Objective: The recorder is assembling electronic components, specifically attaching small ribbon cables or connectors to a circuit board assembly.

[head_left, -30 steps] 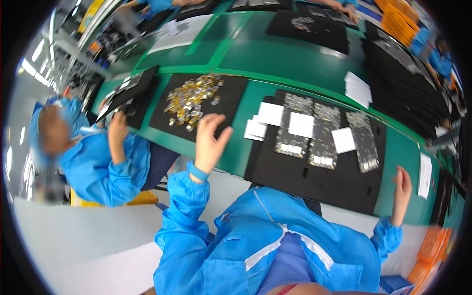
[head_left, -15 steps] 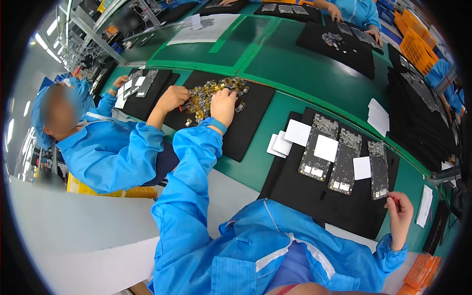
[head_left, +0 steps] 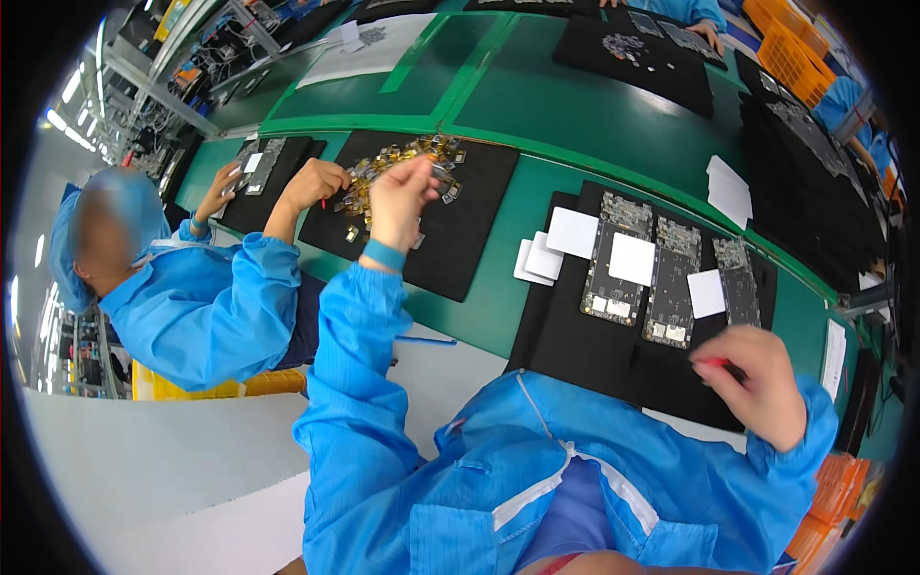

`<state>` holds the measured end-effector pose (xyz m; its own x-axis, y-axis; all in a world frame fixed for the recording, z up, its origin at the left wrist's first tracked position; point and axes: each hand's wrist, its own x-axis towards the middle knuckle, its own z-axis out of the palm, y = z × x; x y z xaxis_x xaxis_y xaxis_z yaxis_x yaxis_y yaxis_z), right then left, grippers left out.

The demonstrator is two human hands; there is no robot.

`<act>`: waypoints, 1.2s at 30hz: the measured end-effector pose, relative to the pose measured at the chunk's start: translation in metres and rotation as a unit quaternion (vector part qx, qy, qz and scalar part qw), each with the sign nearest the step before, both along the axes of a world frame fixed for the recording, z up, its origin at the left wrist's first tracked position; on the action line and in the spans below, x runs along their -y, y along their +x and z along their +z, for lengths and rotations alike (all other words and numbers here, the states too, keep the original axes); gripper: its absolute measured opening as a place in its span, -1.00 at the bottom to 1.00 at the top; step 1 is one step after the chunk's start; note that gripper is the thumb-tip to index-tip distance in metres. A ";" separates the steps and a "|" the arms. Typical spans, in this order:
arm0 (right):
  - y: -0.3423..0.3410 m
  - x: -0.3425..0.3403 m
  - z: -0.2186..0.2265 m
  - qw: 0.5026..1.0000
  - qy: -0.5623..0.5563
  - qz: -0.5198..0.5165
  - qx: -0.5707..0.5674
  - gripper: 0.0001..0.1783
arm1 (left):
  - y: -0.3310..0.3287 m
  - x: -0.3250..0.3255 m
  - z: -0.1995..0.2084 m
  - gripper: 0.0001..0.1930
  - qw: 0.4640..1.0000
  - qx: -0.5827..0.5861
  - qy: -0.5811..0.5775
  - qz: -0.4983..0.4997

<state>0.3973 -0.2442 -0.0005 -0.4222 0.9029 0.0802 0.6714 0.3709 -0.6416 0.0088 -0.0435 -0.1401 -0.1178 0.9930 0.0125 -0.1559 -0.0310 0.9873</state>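
My left hand is raised over a heap of small gold-and-silver parts on a black mat, thumb and fingers pinched together. What it pinches is too small to make out. On the right, my right hand, partly blurred, is closed around a small red object, mostly hidden by the fingers. It hovers over the front of a second black mat. Three dark circuit boards lie there side by side. White square pads rest on and between them.
At my left a co-worker's hand reaches to the same heap. More white pads lie left of the boards. A green divider strip runs behind the mats. Stacked black mats and a white paper are at far right.
My left hand has lifted from the heap and drawn back toward me. My right hand has moved left and nearer, away from the rightmost board's lower edge. The view has shifted slightly.
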 end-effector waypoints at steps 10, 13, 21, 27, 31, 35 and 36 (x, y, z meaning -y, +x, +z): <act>-0.067 -0.093 -0.085 0.886 -0.293 0.024 -0.360 -0.72 | 0.106 0.096 0.009 -0.76 0.906 0.310 -0.122 -0.262; -0.065 -0.090 -0.096 0.890 -0.282 0.035 -0.355 -0.68 | 0.122 0.100 -0.003 -0.76 0.888 0.354 -0.147 -0.255; -0.046 -0.095 -0.082 0.944 -0.213 -0.094 -0.232 -0.86 | 0.144 0.096 -0.010 -0.81 0.829 0.444 -0.256 -0.224; -0.043 -0.098 -0.102 0.880 -0.225 -0.079 -0.412 -0.79 | 0.152 0.091 -0.005 -0.76 0.799 0.443 -0.290 -0.284; -0.038 -0.099 -0.112 0.882 -0.205 -0.101 -0.413 -0.78 | 0.154 0.093 -0.005 -0.74 0.878 0.287 -0.226 -0.308; -0.041 -0.096 -0.106 0.869 -0.240 -0.113 -0.418 -0.84 | 0.150 0.094 -0.004 -0.71 0.850 0.355 -0.221 -0.320; -0.042 -0.094 -0.103 0.862 -0.257 -0.118 -0.421 -0.85 | 0.150 0.092 -0.006 -0.70 0.847 0.370 -0.219 -0.313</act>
<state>0.3549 -0.1501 -0.1033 -0.2102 0.9631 -0.1681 -0.0936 -0.1910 -0.9771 0.1584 -0.1359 -0.1466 0.6185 0.7544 -0.2200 -0.5875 0.6299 0.5080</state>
